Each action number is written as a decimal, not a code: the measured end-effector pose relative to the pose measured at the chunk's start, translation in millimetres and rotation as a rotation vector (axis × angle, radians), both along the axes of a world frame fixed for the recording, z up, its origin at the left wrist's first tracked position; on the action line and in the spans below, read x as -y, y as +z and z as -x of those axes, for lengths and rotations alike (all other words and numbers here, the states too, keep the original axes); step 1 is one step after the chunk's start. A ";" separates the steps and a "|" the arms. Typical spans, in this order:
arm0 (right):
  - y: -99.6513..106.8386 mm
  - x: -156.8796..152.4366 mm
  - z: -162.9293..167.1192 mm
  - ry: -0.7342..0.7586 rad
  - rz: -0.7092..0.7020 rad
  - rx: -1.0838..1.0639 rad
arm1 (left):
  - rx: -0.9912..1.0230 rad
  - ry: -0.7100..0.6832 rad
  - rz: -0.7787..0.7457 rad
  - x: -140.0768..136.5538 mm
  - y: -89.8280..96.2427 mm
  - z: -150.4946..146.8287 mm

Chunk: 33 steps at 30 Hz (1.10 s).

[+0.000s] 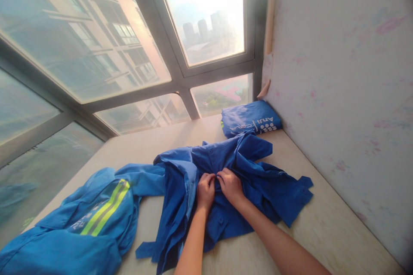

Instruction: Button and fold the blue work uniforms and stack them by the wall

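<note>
A dark blue work jacket (267, 189) lies spread and rumpled on the pale ledge, its sleeves out to the sides. Close together at its middle, my left hand (205, 190) and my right hand (230, 185) both pinch the cloth along the front, fingertips almost meeting. Whatever small part sits between the fingers, perhaps a button, is hidden by them. A button (221, 221) shows lower down on the jacket, below my hands.
At the left lies a heap of lighter blue clothing (64, 232) with a yellow-green reflective stripe. A folded blue garment (248, 118) with white lettering rests in the back corner, against the flowered wall (338, 94). Framed windows (209, 21) rise behind the ledge (335, 232).
</note>
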State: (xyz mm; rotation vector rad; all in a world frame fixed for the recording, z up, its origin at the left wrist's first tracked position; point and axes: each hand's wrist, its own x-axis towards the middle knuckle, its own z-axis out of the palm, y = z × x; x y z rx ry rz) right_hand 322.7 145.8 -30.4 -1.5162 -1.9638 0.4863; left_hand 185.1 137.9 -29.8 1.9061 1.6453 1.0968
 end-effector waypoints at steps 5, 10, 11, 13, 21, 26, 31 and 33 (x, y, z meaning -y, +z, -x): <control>-1.4 -1.0 1.0 -0.010 0.038 0.011 | 0.009 -0.016 0.002 0.4 0.3 0.0; -3.1 -2.2 0.9 -0.024 0.050 -0.026 | 0.014 -0.031 0.005 1.5 0.9 0.2; -3.9 -2.6 0.7 -0.032 0.048 -0.042 | 0.012 -0.031 0.006 1.7 1.1 0.4; -6.2 -3.4 0.3 -0.052 0.044 -0.085 | 0.007 -0.027 0.007 1.7 1.1 0.7; -7.9 -8.3 -1.9 -0.146 -0.011 -0.414 | -0.068 -0.015 0.026 8.0 4.3 2.0; 0.7 -18.1 -32.7 -0.180 -0.002 -0.462 | -0.167 -0.069 0.059 34.1 25.9 22.1; 31.3 -14.0 -73.7 -0.286 -0.081 -0.215 | -0.625 -0.041 0.276 64.1 53.5 43.7; 48.4 -5.0 -70.1 -0.242 -0.164 -0.047 | -0.744 -0.043 0.269 67.8 63.1 41.3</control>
